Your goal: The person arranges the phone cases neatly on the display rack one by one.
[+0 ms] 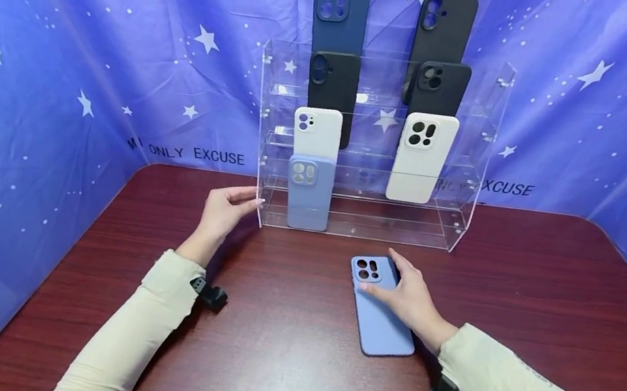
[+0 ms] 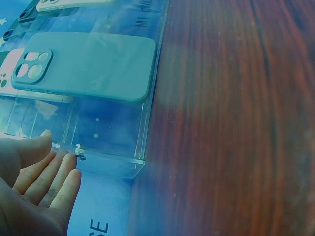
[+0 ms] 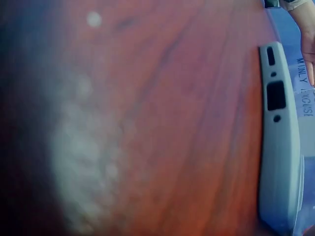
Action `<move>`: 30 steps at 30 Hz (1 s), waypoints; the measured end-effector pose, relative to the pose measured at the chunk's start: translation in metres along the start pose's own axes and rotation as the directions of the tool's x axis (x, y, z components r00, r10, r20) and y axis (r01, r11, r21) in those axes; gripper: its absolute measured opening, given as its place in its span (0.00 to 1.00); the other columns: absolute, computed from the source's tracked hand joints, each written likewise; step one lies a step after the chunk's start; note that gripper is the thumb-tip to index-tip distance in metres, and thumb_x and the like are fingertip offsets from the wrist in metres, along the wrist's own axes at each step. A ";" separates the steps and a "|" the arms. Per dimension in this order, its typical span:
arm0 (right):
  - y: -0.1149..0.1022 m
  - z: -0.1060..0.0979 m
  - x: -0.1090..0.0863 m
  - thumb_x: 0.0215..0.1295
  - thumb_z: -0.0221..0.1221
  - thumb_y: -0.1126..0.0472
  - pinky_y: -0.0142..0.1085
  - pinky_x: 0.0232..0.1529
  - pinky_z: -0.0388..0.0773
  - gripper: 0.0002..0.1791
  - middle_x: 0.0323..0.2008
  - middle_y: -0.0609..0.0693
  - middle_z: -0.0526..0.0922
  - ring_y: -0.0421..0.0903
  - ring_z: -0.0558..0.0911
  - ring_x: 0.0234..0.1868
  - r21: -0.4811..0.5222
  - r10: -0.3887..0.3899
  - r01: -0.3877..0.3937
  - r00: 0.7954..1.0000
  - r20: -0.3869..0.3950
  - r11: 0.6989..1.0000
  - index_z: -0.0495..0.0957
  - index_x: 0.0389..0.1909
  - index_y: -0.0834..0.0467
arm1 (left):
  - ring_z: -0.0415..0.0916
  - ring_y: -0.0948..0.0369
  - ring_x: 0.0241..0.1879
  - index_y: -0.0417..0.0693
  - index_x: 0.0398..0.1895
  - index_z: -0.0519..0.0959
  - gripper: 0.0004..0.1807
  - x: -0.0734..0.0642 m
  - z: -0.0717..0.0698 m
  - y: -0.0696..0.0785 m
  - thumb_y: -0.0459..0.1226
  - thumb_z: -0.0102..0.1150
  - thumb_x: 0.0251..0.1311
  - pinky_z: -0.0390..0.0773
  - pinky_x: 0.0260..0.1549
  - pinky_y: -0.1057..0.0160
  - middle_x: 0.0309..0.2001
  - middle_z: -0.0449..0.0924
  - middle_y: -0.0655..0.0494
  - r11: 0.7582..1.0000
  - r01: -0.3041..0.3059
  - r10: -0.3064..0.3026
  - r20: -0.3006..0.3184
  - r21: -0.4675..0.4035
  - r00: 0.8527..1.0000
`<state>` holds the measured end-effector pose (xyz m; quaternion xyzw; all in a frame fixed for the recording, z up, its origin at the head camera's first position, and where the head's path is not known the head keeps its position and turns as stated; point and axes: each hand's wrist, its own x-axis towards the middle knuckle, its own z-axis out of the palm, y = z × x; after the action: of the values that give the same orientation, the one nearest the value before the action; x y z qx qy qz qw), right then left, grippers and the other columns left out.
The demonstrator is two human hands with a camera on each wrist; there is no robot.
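Note:
In the head view my left hand [image 1: 225, 210] touches the left side panel of a clear acrylic display rack [image 1: 358, 225]. The left wrist view shows its thumb and loosely extended fingers [image 2: 63, 189] at that panel. My right hand [image 1: 411, 295] grips a light blue phone case [image 1: 381, 328] across its upper part, thumb by the camera cutouts and fingers at the far right edge. The right wrist view shows that case's bottom edge [image 3: 281, 157] with port holes; the right hand is out of sight there. Another light blue case [image 1: 309, 202] stands in the rack's lowest tier.
On the rack stand two white cases [image 1: 421, 162], a dark blue case [image 1: 341, 27] and several black cases [image 1: 450, 25]. The dark red wooden table [image 1: 262, 353] extends before it. A blue star-patterned curtain [image 1: 158, 45] hangs behind and at both sides.

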<state>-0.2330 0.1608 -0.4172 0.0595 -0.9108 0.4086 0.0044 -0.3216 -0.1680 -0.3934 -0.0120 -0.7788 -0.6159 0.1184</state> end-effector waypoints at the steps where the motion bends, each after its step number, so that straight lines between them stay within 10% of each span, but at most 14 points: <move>1: 0.001 0.001 0.000 0.49 0.71 0.51 0.56 0.62 0.58 0.51 0.66 0.70 0.61 0.65 0.60 0.64 -0.014 0.001 -0.001 1.000 0.003 1.000 0.55 0.68 0.70 | 0.76 0.54 0.50 0.31 0.46 0.80 0.17 0.000 0.000 0.000 0.26 0.65 0.52 0.73 0.36 0.79 0.44 0.80 0.35 1.000 0.002 -0.002 0.000 0.000 1.000; 20: -0.006 -0.001 0.005 0.41 0.75 0.53 0.57 0.58 0.63 0.56 0.62 0.71 0.63 0.67 0.63 0.60 -0.155 -0.108 0.111 0.994 0.030 0.982 0.55 0.68 0.69 | 0.76 0.55 0.49 0.31 0.46 0.80 0.16 -0.001 0.000 0.003 0.27 0.65 0.52 0.73 0.37 0.78 0.44 0.81 0.36 1.000 0.010 -0.010 -0.002 0.002 1.000; 30: -0.005 -0.028 0.022 0.60 0.62 0.60 0.34 0.34 0.74 0.28 0.40 0.64 0.81 0.45 0.76 0.35 0.009 0.046 -0.047 0.990 0.134 0.999 0.70 0.56 0.74 | 0.77 0.55 0.48 0.31 0.46 0.80 0.16 -0.001 0.000 0.002 0.26 0.64 0.52 0.74 0.35 0.78 0.44 0.80 0.35 1.000 0.013 -0.013 0.005 -0.005 1.000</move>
<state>-0.2558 0.1759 -0.3940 0.0654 -0.9077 0.4092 -0.0666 -0.3201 -0.1678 -0.3916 -0.0086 -0.7775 -0.6186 0.1126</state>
